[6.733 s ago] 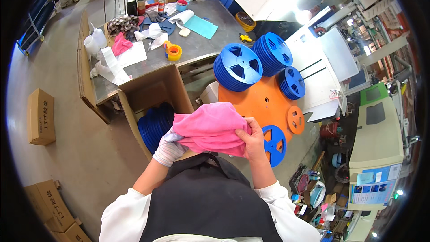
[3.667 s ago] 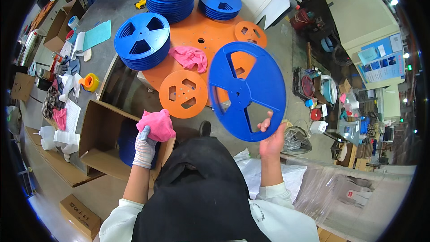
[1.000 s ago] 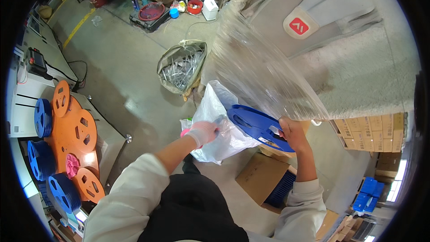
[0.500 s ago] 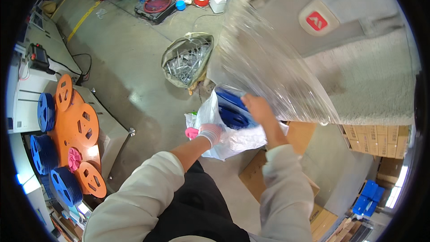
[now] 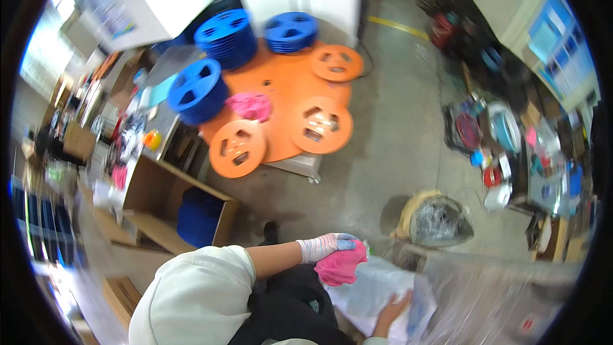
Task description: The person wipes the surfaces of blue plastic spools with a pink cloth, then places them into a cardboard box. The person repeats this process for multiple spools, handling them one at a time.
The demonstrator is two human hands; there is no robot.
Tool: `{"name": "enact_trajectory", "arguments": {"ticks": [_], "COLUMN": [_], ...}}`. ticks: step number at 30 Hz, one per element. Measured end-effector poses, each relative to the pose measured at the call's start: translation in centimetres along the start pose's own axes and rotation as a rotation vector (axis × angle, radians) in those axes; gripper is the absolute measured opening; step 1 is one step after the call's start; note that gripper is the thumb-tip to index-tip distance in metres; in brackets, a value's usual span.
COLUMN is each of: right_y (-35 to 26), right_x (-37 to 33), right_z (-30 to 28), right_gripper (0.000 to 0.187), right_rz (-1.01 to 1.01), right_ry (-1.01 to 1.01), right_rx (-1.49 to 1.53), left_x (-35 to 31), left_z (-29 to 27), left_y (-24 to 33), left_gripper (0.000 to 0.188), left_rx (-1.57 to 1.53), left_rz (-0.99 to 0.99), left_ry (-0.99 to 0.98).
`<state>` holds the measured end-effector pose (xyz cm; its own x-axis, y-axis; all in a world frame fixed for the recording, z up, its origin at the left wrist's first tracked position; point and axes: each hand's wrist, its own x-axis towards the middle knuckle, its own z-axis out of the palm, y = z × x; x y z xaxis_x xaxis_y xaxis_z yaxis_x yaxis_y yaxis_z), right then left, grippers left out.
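Hold the soft pink cloth (image 5: 338,266), clamped in the striped-gloved left grip (image 5: 324,247) at lower centre, clear of the white plastic bag (image 5: 365,294), and handle that gently with the bare right grip (image 5: 393,309), too blurred to tell whether apart or together.

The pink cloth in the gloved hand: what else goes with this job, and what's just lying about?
Seem to belong:
- pink cloth, in the left hand
- white bag, at the right hand
- blue reels

Probably just lying about:
- yellow tape roll
- white jug
- open sack

Orange table (image 5: 284,92), three blue reel stacks (image 5: 227,43), pink cloth (image 5: 251,107), orange discs (image 5: 321,124)
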<state>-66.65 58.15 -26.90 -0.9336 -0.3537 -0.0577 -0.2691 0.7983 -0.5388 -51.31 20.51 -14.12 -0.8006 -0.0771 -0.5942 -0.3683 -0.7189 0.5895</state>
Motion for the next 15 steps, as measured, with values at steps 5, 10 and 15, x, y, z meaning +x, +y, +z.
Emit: {"name": "enact_trajectory", "arguments": {"ticks": [5, 10, 15], "right_y": [-28.1, -48.2, -59.9], "right_x": [-1.8, -5.2, -9.9], "right_z": [4.6, 7.9, 10.3], "right_gripper": [0.074, 0.061, 0.041], "right_rz": [0.508, 0.221, 0.033], "right_ry": [-1.124, -1.377, -1.334], "right_rx": [1.139, 1.468, 1.277], "left_x": [-10.6, -20.5, -31.0], "left_z": [-5.8, -13.9, -20.2], "left_y": [3.2, 4.4, 3.7], "left_gripper": [0.056, 0.074, 0.075], "left_rx": [-0.989, -1.023, -0.810], "left_rz": [0.245, 0.629, 0.629], "left_ry": [-0.008, 0.090, 0.021]}}
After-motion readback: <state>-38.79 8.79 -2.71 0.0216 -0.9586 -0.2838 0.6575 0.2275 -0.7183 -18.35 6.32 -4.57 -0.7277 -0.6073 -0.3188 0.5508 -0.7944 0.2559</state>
